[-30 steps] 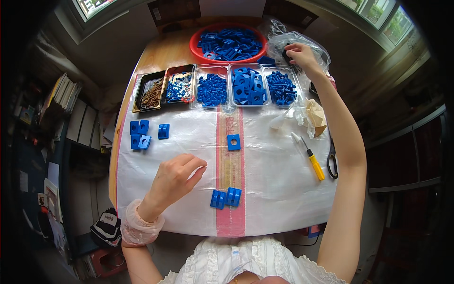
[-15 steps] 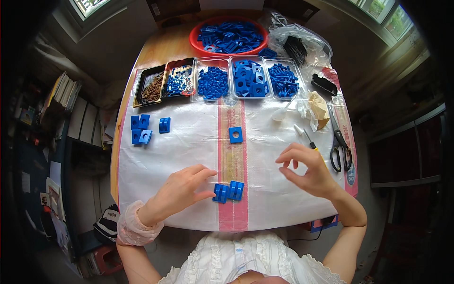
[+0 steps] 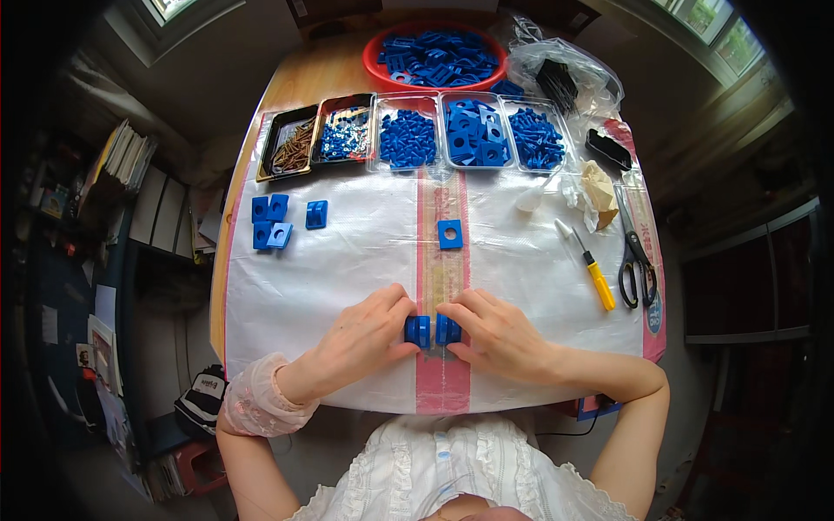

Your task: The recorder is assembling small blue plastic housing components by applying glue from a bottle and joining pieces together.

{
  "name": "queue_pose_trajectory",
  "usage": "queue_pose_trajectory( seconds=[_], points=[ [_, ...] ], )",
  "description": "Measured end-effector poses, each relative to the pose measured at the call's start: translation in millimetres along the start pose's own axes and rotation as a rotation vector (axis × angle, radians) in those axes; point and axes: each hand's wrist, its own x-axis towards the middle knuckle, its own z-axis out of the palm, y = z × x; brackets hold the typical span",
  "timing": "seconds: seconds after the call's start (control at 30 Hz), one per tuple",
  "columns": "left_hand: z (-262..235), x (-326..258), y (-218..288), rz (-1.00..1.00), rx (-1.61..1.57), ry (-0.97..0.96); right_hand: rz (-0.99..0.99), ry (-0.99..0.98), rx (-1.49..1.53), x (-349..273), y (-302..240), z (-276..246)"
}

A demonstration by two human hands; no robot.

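My left hand [image 3: 365, 332] pinches a small blue plastic block with a ridged top [image 3: 418, 332] near the front of the table. Facing it, my right hand [image 3: 502, 337] has thumb and fingers closed on a second blue plastic block [image 3: 446, 330]. A narrow gap separates the two blocks, both over the pink stripe of the cover. Beyond them lies a flat blue square piece with a round hole [image 3: 450, 234]. To the left sit several blue holed pieces [image 3: 261, 235] in a cluster, with a ridged blue block [image 3: 317, 214] beside them.
Across the back stand trays of screws [image 3: 294, 148], small metal parts [image 3: 346, 135], blue pegs [image 3: 408, 139], blue plates [image 3: 476, 130] and more blue parts [image 3: 536, 137]. Behind is a red basin [image 3: 371, 65]. Rightward lie a yellow-handled screwdriver [image 3: 599, 282], scissors [image 3: 638, 260] and crumpled paper [image 3: 598, 193].
My right hand has come left from beside the screwdriver and taken hold of one ridged block. My left hand has moved right and gripped the other. The blocks now stand slightly apart.
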Motion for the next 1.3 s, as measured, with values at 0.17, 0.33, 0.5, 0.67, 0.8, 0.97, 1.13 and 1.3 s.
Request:
queue_pose_trajectory(
  seconds=[0.17, 0.33, 0.5, 0.67, 0.8, 0.97, 1.13, 1.3],
  points=[
    [0.8, 10.4, -13.3, -0.045, 0.054, 0.065, 0.087, 0.001, -0.027, 6.9, 2.1, -8.6],
    [1.7, 21.0, -19.2, 0.082, 0.015, 0.132, 0.201, -0.042, -0.147, 5.8, 6.3, -14.7],
    [-3.5, 29.3, -28.1, 0.193, -0.238, 0.097, 0.115, 0.033, -0.148, 0.3, 15.1, -18.8],
    [5.2, 31.1, -31.3, 0.34, -0.541, 0.149, -0.074, 0.213, 0.085, 11.9, 3.7, -27.7],
    [15.2, 32.4, -37.4, 0.442, -0.616, 0.151, -0.146, 0.173, 0.155, 12.5, 4.3, -23.4],
    [21.6, 35.8, -36.9, 0.401, -0.748, 0.07, -0.185, 0.246, 0.174, 10.0, 11.6, -14.5],
    [8.8, 33.9, -27.3, 0.299, -0.797, -0.044, -0.098, 0.265, 0.355, 14.1, 8.5, -12.9],
    [9.5, 31.7, -17.2, 0.173, -0.818, -0.017, 0.018, 0.272, 0.512, 17.2, 8.5, -6.9]
  ],
)
